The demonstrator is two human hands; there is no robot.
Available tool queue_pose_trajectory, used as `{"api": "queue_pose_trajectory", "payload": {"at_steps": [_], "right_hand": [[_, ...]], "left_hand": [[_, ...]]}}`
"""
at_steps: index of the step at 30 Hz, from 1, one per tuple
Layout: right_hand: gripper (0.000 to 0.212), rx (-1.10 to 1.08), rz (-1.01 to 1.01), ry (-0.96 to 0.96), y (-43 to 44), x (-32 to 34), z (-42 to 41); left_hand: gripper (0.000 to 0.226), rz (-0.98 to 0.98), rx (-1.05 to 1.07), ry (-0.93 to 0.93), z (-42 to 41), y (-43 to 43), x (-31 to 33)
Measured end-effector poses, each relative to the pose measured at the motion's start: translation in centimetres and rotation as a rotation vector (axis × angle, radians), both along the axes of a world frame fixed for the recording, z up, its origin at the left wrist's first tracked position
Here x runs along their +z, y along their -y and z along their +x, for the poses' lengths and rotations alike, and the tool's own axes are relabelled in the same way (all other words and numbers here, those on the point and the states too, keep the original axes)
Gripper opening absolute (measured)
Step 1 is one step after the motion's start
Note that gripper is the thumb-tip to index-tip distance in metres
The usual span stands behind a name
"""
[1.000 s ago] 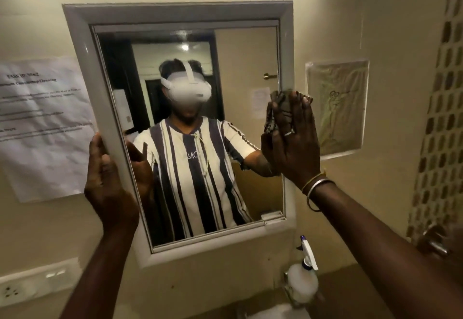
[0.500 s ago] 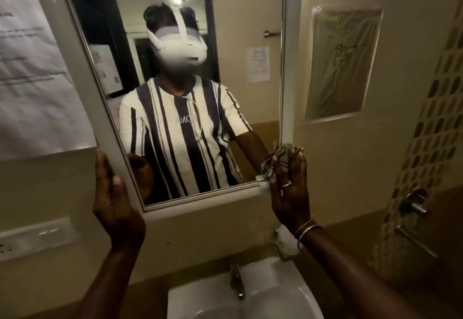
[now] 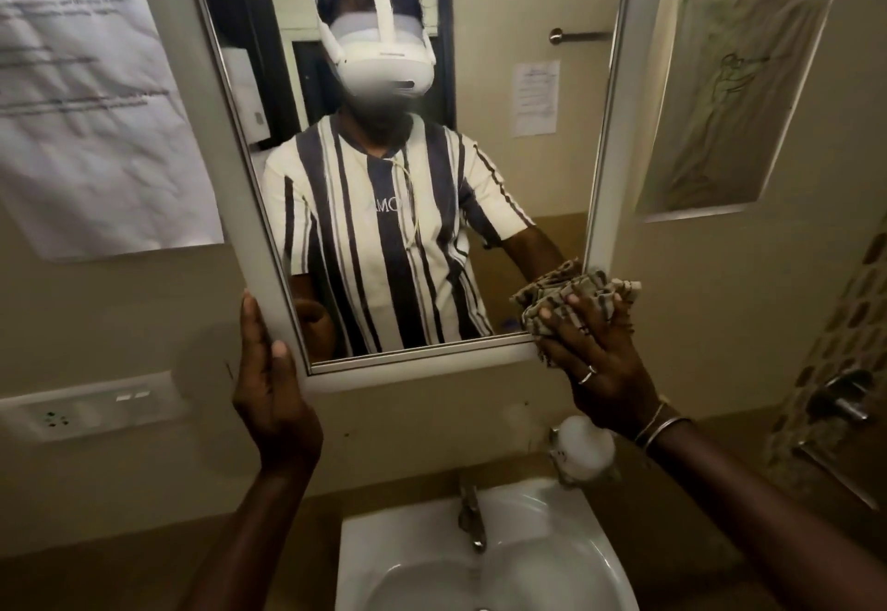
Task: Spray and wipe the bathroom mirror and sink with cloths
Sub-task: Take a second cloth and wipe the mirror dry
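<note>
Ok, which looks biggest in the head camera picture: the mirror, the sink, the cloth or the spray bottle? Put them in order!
1. mirror, by far.
2. sink, though the picture's bottom edge cuts it off.
3. cloth.
4. spray bottle, partly hidden, so its rank against the cloth is unsure.

The cloth [image 3: 557, 291] under my right grip [image 3: 595, 356] is a soft, matt woven check, crumpled. The mirror frame [image 3: 608, 178] looks like smooth, glossy white plastic; its glass [image 3: 504, 178] is shiny. The sink [image 3: 379, 548] is glossy white, the tap [image 3: 471, 521] dull metal, the wall sheet [image 3: 96, 140] creased matt paper.
</note>
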State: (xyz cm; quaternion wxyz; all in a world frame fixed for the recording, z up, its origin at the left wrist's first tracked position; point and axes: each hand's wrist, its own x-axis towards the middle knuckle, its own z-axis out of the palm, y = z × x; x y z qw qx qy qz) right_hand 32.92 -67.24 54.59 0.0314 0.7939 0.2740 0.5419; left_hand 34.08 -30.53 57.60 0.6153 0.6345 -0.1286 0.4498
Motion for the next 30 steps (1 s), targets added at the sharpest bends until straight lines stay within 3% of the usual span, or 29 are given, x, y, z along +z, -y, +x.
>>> {"api": "queue_pose_trajectory", "payload": {"at_steps": [5, 13, 30], "right_hand": [[0.040, 0.015, -0.347, 0.034, -1.9, -0.7, 0.3], [0.043, -0.052, -0.313, 0.026, -6.6, -3.0, 1.3], [0.039, 0.188, -0.240, -0.083, -22.9, -3.0, 3.0]], "left_hand": [[0.049, -0.032, -0.013, 0.006, 0.5, 0.1, -0.9], [0.049, -0.077, -0.062, 0.008, 0.2, 0.1, -0.8], [0.047, -0.123, -0.210, -0.098, -0.9, -2.1, -2.6]]}}
